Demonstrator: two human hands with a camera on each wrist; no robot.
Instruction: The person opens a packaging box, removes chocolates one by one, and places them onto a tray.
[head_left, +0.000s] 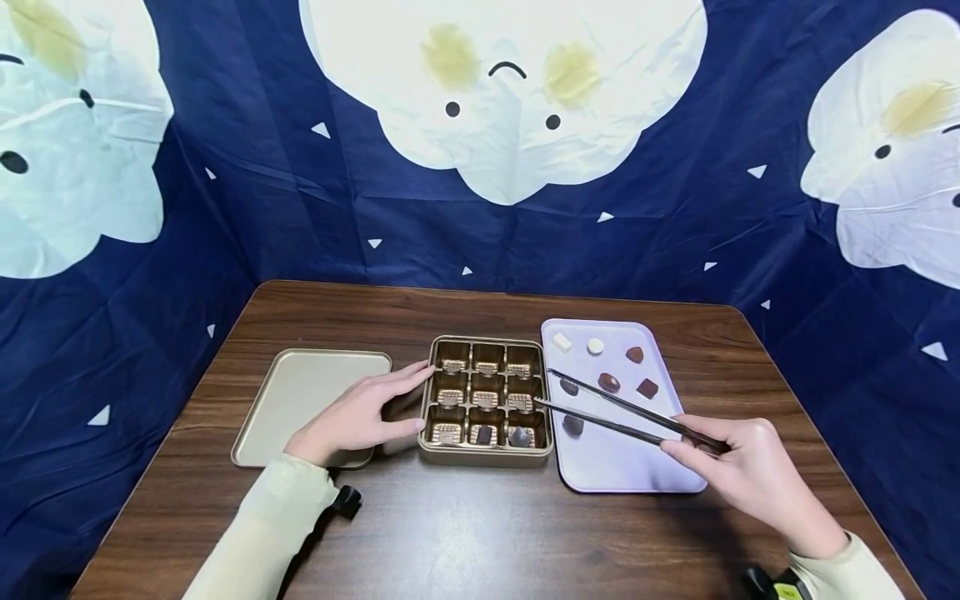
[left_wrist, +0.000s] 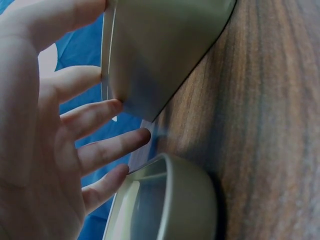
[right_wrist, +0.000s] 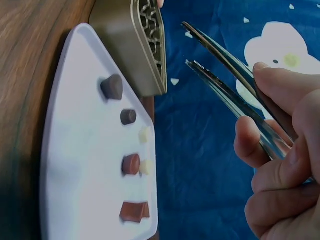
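Note:
My right hand holds a pair of long metal tweezers. In the right wrist view the tweezers' tips stand apart with nothing between them, above the tray and near the box. My left hand touches the left side of a gold box, its fingers spread against the rim and wall. The box has a divided insert; its near row holds a small dark chocolate in the middle compartment and a dark rounded chocolate in the right one. Right of the box, a dark chocolate lies on a lilac tray.
Several other chocolates lie on the tray, among them a white rectangular one, a white round one and a brown square one. A shallow gold lid sits left of the box, partly under my left hand. Blue cloth hangs behind the wooden table.

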